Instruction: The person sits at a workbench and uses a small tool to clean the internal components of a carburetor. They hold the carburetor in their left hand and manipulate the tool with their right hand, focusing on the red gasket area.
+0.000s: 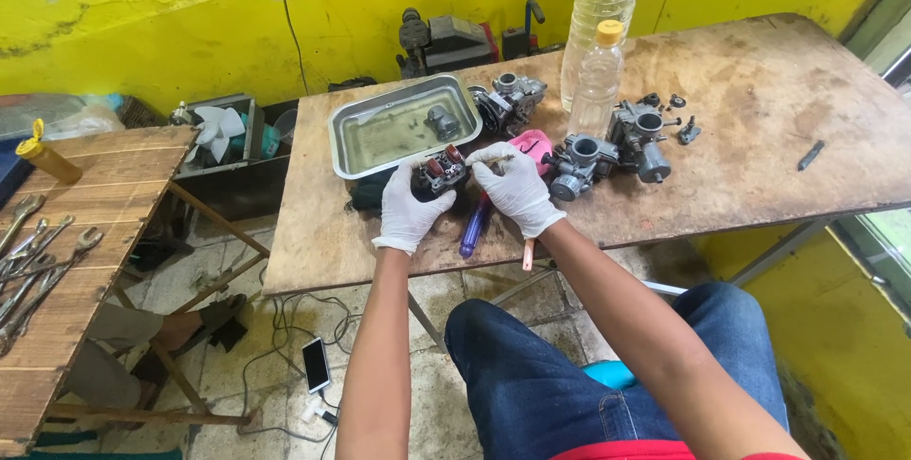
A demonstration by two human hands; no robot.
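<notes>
White gloves cover both my hands. My left hand (410, 206) is wrapped around a small carburetor (442, 172), holding it over the near edge of the worn wooden table (759, 138). My right hand (514, 187) pinches a thin tool at the carburetor's top. Just beyond sits a metal tray (351, 133) of liquid. A purple-handled screwdriver (474, 225) lies below my hands, more carburetors (607, 147) and a plastic bottle (598, 81) to the right.

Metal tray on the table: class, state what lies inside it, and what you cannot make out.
Inside the metal tray sits shallow, murky liquid with one small grey carburetor part near its right side. Whether smaller pieces lie under the liquid cannot be told.
</notes>
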